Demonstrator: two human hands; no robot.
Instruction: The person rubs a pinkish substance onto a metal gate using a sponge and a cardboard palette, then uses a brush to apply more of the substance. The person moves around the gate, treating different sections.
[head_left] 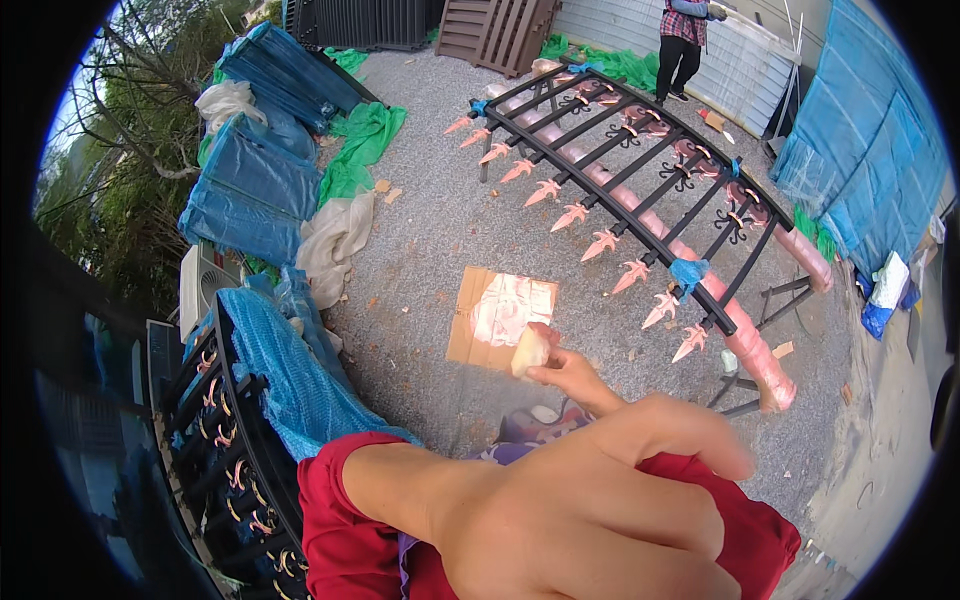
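My right hand point(578, 378) pinches a cream-coloured sponge point(530, 356) with a pink-stained end, held above the ground beside a flat piece of cardboard point(472, 343). A pale sheet smeared with pink paint point(512, 308) lies on that cardboard. Large and close in the foreground, my left hand point(590, 500) crosses over my right sleeve, its back toward me. Its fingers are loosely bent and apart, with nothing visible in them; their tips are partly hidden. To the right, a black metal fence panel point(620, 205) with pink-painted spear points point(601, 245) rests on pink-wrapped supports point(757, 362).
Blue-wrapped stacks point(255, 185) and green sheeting point(362, 150) line the left side. Another black panel point(235, 470) stands at lower left beside blue bubble wrap point(285, 370). Brown slatted panels point(495, 35) lean at the back. A person point(682, 45) stands beyond the fence panel. Gravel point(410, 240) covers the ground.
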